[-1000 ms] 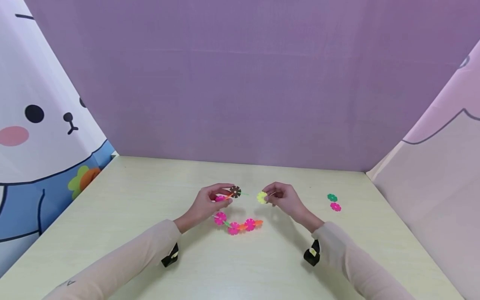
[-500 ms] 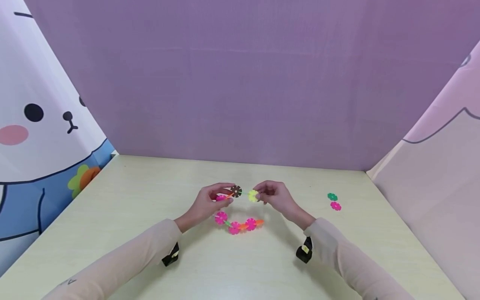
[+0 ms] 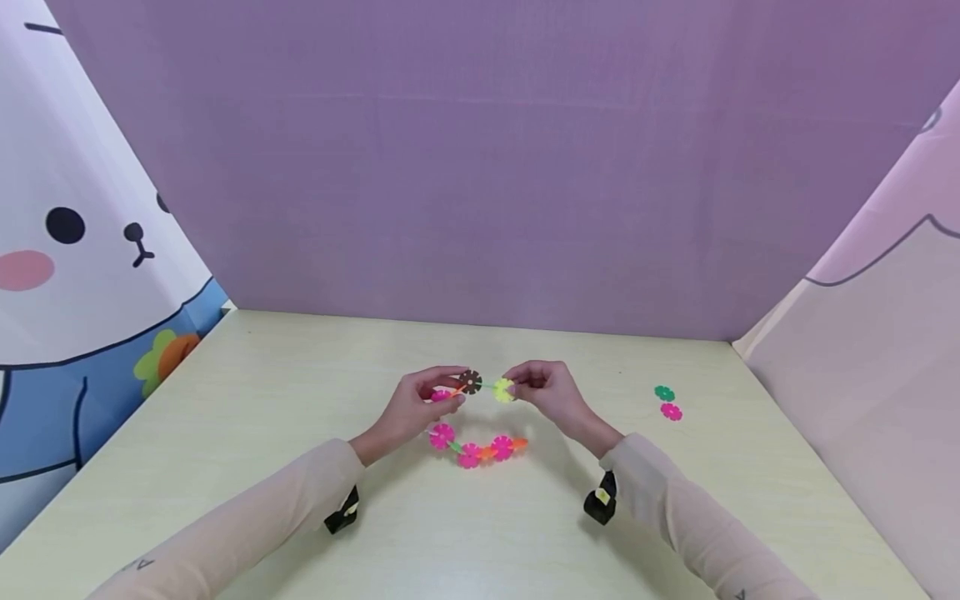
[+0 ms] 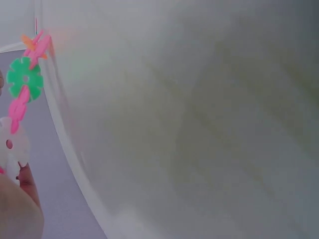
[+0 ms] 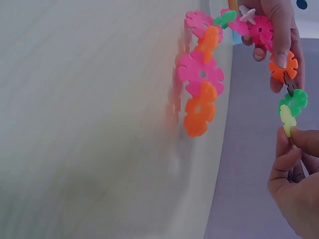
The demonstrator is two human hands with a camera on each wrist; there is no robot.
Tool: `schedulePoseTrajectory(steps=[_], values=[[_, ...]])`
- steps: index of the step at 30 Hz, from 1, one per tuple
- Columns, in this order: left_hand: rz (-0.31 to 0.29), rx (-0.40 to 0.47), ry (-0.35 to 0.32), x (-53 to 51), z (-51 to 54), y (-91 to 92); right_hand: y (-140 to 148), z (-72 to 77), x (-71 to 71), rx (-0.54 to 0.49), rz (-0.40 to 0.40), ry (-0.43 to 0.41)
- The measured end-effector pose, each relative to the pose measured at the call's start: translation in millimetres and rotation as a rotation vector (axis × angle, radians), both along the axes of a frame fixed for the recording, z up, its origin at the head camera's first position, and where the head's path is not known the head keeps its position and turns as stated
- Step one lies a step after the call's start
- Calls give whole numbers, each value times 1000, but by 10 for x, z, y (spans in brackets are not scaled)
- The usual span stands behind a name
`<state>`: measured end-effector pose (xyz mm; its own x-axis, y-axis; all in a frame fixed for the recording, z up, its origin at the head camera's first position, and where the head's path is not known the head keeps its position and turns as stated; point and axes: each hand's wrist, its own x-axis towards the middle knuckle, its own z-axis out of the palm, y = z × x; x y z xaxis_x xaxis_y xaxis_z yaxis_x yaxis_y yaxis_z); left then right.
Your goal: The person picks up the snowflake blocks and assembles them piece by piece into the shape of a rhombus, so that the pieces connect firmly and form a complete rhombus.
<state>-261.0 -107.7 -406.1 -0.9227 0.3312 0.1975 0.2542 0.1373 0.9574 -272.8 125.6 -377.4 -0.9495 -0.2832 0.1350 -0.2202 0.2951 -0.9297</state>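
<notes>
A chain of notched, flower-shaped plastic discs curves between my hands, its lower end with a pink disc (image 3: 469, 456) hanging close to the tabletop. My left hand (image 3: 420, 398) pinches it at an orange disc (image 5: 285, 69). Beyond that come a brown disc (image 3: 471, 382) and a green disc (image 5: 294, 102). Between thumb and fingers, my right hand (image 3: 551, 392) pinches a yellow disc (image 3: 503, 389), whose edge meets the green one. A white disc (image 4: 11, 144) and another green disc (image 4: 25, 79) of the chain show in the left wrist view.
On the pale tabletop (image 3: 315, 350), a loose green disc (image 3: 664, 393) and a loose pink disc (image 3: 671, 412) lie to the right. A purple panel (image 3: 480, 167) rises behind the table, with printed cloths on both sides.
My right hand has moved left with the yellow disc, from apart to meeting the green disc at the chain's end. My left hand stays nearly still.
</notes>
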Motion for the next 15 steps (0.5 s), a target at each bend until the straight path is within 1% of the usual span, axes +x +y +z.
schedulePoseTrajectory(steps=[3,9,15], values=[[8,7,14,-18,-20,0,-14,-18,-2,-37,-7,1],[31,10,0,-18,-23,-2,-45,-40,10,-106,-24,-49],[35,0,4,-5,-23,-7,-68,-23,18,-128,-31,-84]])
